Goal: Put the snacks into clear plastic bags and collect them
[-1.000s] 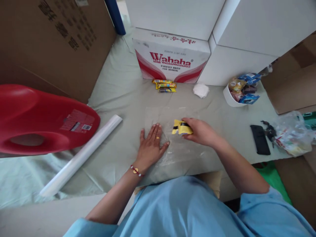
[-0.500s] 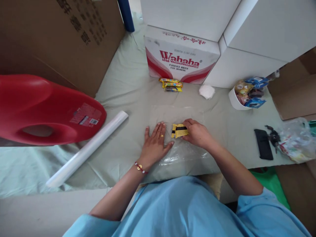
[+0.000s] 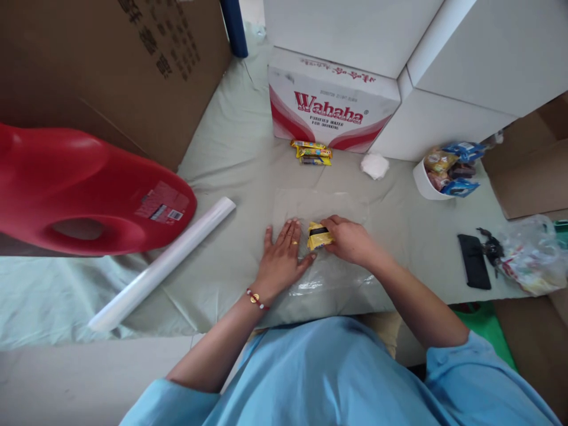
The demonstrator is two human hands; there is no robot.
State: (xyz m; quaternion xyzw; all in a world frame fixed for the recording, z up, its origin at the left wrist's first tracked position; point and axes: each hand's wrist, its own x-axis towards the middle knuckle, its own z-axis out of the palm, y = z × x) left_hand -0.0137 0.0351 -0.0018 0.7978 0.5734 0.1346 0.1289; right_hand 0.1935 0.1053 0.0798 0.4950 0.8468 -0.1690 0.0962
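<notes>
A sheet of clear plastic film (image 3: 328, 275) lies flat on the green cloth in front of me. My left hand (image 3: 283, 254) is pressed flat on its left part, fingers spread, with a ring and a red beaded bracelet showing. Just right of that thumb is a small yellow snack packet (image 3: 318, 236) with a black band. My right hand (image 3: 348, 238) grips the packet's right end between thumb and fingers, and part of the packet is hidden by them.
Yellow-wrapped snack bars (image 3: 313, 152) lie by a Wahaha carton (image 3: 332, 106), near a white wad (image 3: 375, 166). A white tub (image 3: 428, 183) holds several packets. Right are a black phone (image 3: 474, 261) and a plastic bag (image 3: 532, 254); left, a plastic film roll (image 3: 164, 263) and red jug (image 3: 97, 189).
My right hand has shifted slightly left with the snack packet, which now looks tilted and more bunched. My left hand stays flat on the film. The whole view has shifted a little.
</notes>
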